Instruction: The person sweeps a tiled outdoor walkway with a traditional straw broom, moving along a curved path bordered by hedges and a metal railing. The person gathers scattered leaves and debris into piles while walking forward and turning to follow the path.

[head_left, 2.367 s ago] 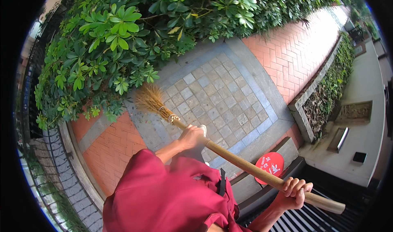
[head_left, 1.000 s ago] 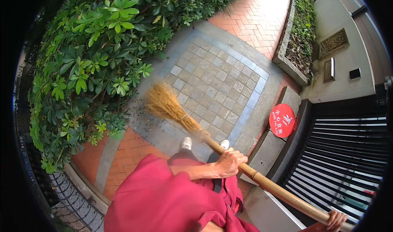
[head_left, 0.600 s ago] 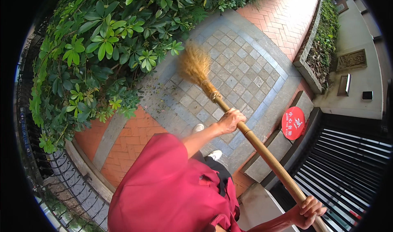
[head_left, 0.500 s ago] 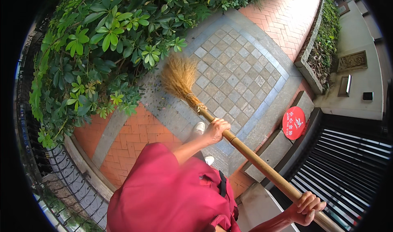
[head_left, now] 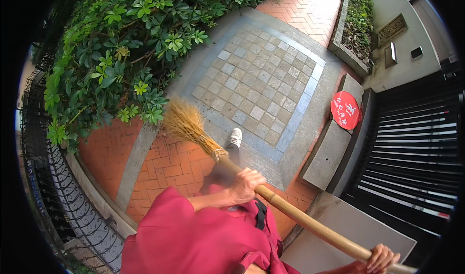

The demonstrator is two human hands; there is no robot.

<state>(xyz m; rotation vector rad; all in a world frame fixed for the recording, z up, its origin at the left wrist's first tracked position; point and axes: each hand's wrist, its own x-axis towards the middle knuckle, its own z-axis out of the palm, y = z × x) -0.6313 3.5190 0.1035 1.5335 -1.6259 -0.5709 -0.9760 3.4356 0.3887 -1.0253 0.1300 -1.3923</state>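
Note:
A straw broom (head_left: 310, 221) with a long bamboo handle slants across the view, from lower right up to the left. My left hand (head_left: 247, 184) is wrapped round the handle a little behind the tied bristles. Farther back, near the handle's end, my right hand (head_left: 382, 258) grips it too. The splayed bristles (head_left: 185, 121) are beside the lower edge of the leafy bush (head_left: 121, 56), over the border between grey stone and orange brick paving. Whether their tips touch the ground I cannot tell. My white shoe (head_left: 236, 136) is on the grey paving, right of the bristles.
Square stone tiles (head_left: 256, 80) cover the middle ground. On the right are stone steps (head_left: 325, 155), a round red sign (head_left: 346, 110) and a black slatted gate (head_left: 411, 162). A wrought-iron fence (head_left: 85, 201) curves along the left. Farther off is a raised planter (head_left: 356, 22).
The broom's bristles have swung left and nearer to me, off the tiled area. Both hands have come lower in the view, still gripping the handle. The view has shifted too.

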